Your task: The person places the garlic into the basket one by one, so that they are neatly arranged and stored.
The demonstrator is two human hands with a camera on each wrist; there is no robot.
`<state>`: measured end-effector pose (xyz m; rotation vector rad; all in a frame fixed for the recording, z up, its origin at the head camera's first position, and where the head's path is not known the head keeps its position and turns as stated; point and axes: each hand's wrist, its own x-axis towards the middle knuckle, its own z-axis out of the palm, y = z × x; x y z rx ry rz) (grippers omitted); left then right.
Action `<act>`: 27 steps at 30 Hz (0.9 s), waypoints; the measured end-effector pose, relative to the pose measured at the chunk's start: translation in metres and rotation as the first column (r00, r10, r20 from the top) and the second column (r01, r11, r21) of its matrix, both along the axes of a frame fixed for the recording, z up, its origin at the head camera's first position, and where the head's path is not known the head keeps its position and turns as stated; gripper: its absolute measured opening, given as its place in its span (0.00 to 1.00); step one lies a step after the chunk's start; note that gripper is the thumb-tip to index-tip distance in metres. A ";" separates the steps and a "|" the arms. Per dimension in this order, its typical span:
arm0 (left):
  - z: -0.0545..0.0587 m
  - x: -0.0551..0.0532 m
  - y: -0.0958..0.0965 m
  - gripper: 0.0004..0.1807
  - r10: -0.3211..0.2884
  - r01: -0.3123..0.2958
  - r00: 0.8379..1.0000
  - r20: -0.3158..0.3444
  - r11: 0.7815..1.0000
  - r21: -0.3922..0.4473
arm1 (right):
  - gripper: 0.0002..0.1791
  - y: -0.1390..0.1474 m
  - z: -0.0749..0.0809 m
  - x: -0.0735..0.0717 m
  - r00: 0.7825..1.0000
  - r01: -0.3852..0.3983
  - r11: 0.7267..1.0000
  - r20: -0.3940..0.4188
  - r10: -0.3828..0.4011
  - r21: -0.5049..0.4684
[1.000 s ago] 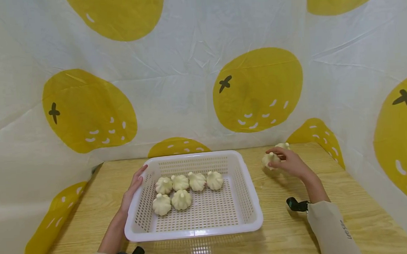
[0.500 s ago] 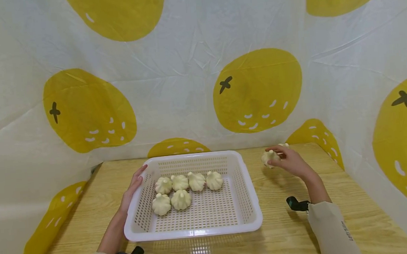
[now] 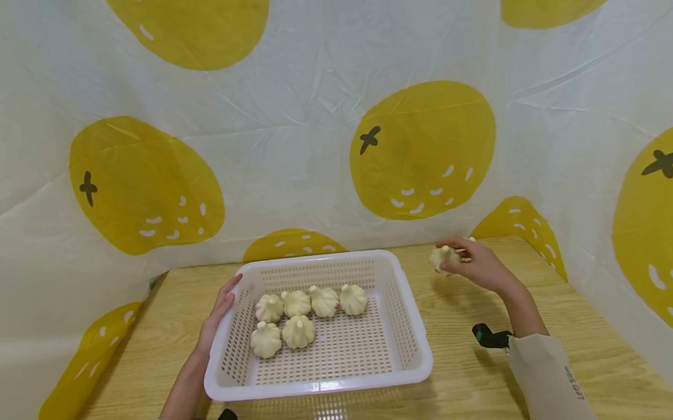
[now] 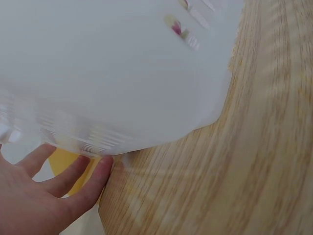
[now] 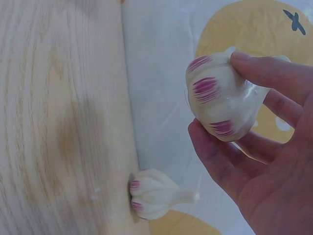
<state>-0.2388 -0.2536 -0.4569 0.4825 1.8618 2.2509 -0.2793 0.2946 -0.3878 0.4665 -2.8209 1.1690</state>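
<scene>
Between thumb and fingers my right hand (image 3: 481, 268) holds a garlic bulb (image 5: 220, 95), cream with purple streaks, raised above the table to the right of the basket. A second garlic bulb (image 5: 154, 193) sits on the table behind that hand, mostly hidden by it in the head view. My left hand (image 3: 214, 317) lies along the left side of a white plastic basket (image 3: 318, 386); in the left wrist view its fairly straight, spread fingers (image 4: 95, 183) touch the basket wall. Inside the basket stand several garlic bulbs (image 3: 299, 332) in two rows toward the left and back.
The wooden table (image 3: 456, 370) carries the basket at its middle. A white curtain (image 3: 311, 173) printed with yellow fruit hangs close behind the table and along both sides. Each wrist bears a black camera mount (image 3: 491, 337).
My right hand has lifted the garlic bulb slightly and shifted it a little to the left. The left hand and the basket stay in place.
</scene>
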 end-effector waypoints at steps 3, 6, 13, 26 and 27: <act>-0.001 0.000 0.000 0.30 -0.002 0.002 1.000 -0.002 1.000 -0.002 | 0.26 -0.001 0.001 0.001 1.000 0.005 1.000 -0.003 -0.005 0.007; 0.000 0.000 0.000 0.30 -0.003 0.003 1.000 0.002 1.000 -0.003 | 0.26 -0.003 0.003 0.002 1.000 0.009 1.000 -0.009 -0.009 0.014; 0.001 0.000 0.001 0.30 0.007 -0.007 1.000 0.007 1.000 -0.002 | 0.26 -0.006 0.009 0.005 0.999 0.006 1.000 -0.034 -0.005 0.026; -0.001 -0.001 0.000 0.30 0.006 -0.006 1.000 0.011 1.000 -0.002 | 0.27 -0.013 0.021 0.012 0.998 -0.009 0.999 -0.064 0.012 0.040; -0.001 -0.001 0.000 0.30 0.006 -0.006 1.000 0.011 1.000 -0.003 | 0.27 -0.013 0.022 0.012 0.998 -0.011 0.999 -0.063 0.013 0.034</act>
